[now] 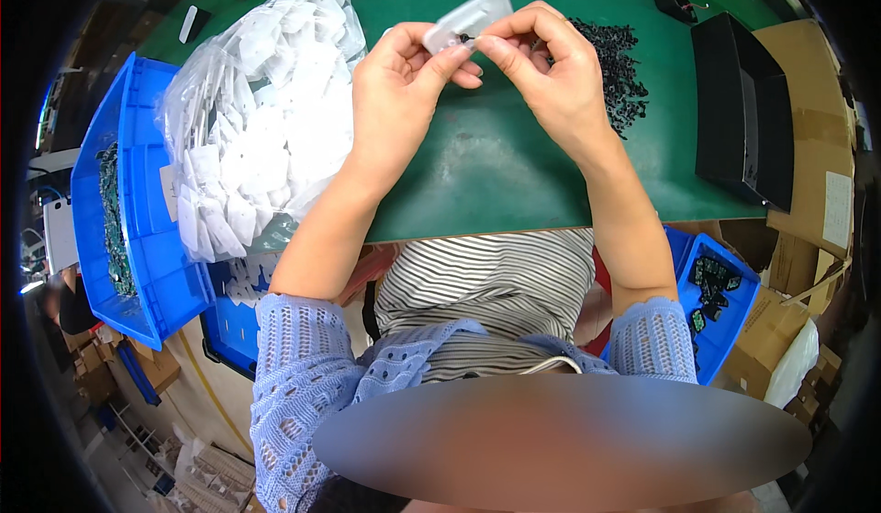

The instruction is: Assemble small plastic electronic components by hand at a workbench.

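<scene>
Above the green table, my left hand [404,82] grips a white plastic cover [477,16], a small shallow rectangular shell tilted up toward the right. My right hand [553,72] is closed in a pinch at the cover's lower edge, thumb and forefinger on a tiny black part [466,39] that lies against the shell. The fingertips partly hide this part, so its exact kind cannot be made out. To the right of my right hand spreads a pile of small black parts [615,68]. Left of my left hand lies a clear plastic bag [266,118] full of similar white covers.
A blue bin [151,183] with green circuit boards stands at the left edge. On the right are a black box [743,109], cardboard [812,118] and a lower blue bin [734,306] holding dark boards. Two white-topped pieces lie at the far left; a small black holder [674,3] stands far right.
</scene>
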Demonstrator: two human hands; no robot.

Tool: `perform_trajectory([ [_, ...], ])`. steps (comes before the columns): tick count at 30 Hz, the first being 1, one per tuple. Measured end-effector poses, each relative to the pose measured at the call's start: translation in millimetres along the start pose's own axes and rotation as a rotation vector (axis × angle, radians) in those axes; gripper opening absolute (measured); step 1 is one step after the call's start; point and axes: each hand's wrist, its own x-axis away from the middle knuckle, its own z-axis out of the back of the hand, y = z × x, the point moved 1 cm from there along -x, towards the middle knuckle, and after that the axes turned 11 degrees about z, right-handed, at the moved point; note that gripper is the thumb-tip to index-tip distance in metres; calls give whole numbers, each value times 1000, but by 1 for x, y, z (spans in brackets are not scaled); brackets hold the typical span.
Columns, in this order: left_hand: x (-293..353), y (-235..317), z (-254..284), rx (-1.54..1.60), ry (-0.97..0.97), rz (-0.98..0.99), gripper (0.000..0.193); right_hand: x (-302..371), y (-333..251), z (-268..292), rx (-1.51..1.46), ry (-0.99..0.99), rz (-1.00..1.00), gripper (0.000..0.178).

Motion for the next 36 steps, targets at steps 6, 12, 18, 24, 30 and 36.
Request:
perform_trajectory([
  [6, 3, 2, -3, -97, 13, -19, 9, 2, 2, -1, -38, -3, -75, 10],
  [12, -1, -8, 0, -160, 47, -134, 11, 5, 5, -7, 22, -58, -22, 11],
  [18, 1, 3, 5, -18, -7, -28, 13, -6, -6, 10, -225, 188, -209, 12],
  [24, 3, 3, 0, -55, -52, 32, 13, 0, 5, 11, -138, -115, -184, 23],
  [30, 4, 0, 3, -65, -108, 117, 12, -3, 6, 12, -36, -245, -212, 24],
  [36, 0, 5, 7, 62, -77, 121, 21, -3, 13, 7, -248, -71, -289, 28],
])
